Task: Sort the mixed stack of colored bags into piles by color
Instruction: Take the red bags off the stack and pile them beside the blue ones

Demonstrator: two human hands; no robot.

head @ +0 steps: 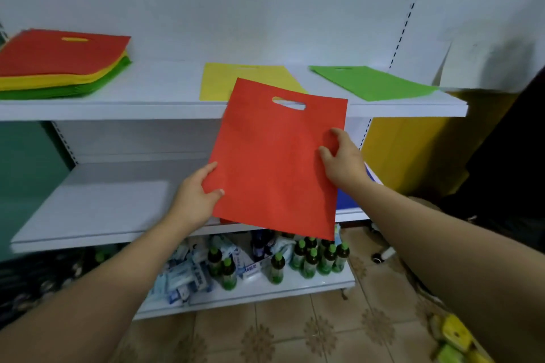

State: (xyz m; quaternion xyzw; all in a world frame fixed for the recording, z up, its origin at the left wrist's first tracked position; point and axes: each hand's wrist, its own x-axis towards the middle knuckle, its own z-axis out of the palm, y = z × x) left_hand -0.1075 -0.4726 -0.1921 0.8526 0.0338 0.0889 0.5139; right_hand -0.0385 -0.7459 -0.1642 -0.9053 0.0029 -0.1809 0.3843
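A flat red bag (pixel 274 156) with a cut-out handle hangs in the air in front of the shelves. My left hand (pixel 196 196) pinches its lower left edge, and my right hand (pixel 343 158) grips its right edge. On the top shelf (pixel 147 110) at the left lies the mixed stack (pixel 59 68), with a red bag on top and yellow and green bags below. A single yellow bag (pixel 218 79) lies at the shelf's middle, partly hidden by the held red bag. A single green bag (pixel 371 82) lies at the right end.
The white middle shelf (pixel 88 209) runs below the held bag. The bottom shelf carries several green-capped bottles (pixel 312 259) and blue-white packets (pixel 188 274). A yellow panel (pixel 413 150) stands at the right. The floor is tiled.
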